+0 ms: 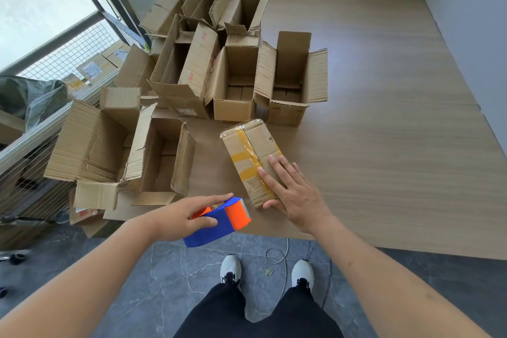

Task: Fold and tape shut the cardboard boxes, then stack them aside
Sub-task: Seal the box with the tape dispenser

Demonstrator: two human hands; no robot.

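Left hand (178, 218) gripping tape dispenser (219, 221) at tabletop's near edge; right hand (293, 192) flat, fingers straight, on taped box (252, 162) just beyond: loose tape may lift, dispenser may slip off edge.

The person's forearms are bare, with no sleeves in view, and neither the left hand (186, 218) nor the right hand (295, 195) wears a glove, ring or watch. Loose black trousers (258, 313) cover the legs, and the white trainers (230, 269) have black laces and black trim at the tongue
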